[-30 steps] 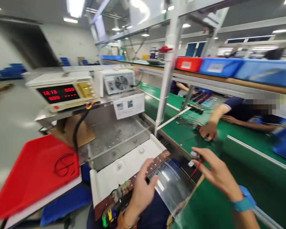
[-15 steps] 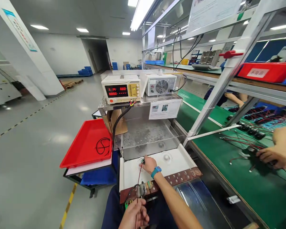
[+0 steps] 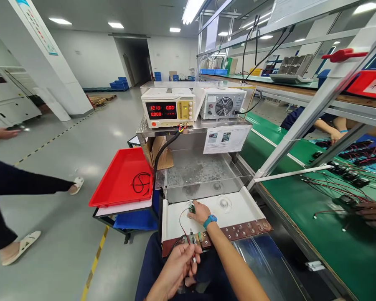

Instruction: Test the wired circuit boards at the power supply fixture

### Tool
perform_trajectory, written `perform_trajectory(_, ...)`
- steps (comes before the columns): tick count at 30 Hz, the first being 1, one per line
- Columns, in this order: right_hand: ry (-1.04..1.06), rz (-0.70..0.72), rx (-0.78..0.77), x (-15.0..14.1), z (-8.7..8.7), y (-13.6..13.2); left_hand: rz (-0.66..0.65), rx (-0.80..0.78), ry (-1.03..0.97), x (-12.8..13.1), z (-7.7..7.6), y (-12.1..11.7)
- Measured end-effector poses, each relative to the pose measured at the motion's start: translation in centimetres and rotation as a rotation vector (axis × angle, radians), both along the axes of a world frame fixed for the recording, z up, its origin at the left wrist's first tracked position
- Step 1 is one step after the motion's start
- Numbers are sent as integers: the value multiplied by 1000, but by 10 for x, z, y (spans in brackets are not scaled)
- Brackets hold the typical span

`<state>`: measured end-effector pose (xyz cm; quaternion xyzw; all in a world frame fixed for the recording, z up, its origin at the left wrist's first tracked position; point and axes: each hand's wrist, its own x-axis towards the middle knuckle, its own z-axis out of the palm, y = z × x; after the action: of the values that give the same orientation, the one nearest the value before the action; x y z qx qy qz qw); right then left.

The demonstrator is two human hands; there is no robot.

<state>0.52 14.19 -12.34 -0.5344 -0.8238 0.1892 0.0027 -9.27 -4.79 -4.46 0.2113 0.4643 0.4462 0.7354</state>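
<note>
My right hand [image 3: 200,211], with a blue wristband, reaches over the white fixture tray [image 3: 238,208] and pinches a small green circuit part [image 3: 191,207] down on it. A thin red wire [image 3: 182,223] runs from that part back toward me. My left hand [image 3: 178,263] is closed near the brown terminal strip [image 3: 238,231], its fingers pinching the wire's connector end. The strip carries coloured clips at its left end.
A power supply [image 3: 168,110] with red digits and a fan unit [image 3: 223,103] stand on a steel shelf. A red tray [image 3: 120,177] holds a coiled black wire. The green conveyor [image 3: 301,188] runs right, with another person's hand [image 3: 374,213]. Someone's legs pass at left [image 3: 15,184].
The view swung left from the conveyor to the test fixture. My right hand moved onto the white tray with the small part. A passer-by entered at left.
</note>
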Motion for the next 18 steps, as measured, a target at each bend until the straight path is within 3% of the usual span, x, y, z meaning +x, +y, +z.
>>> perform_trajectory(6, 65, 26, -23, 1, -5, 3, 38, 73, 55, -16, 9, 40)
perform_trajectory(18, 65, -63, -93, -1, -10, 10, -9, 172, 359, -17, -22, 74)
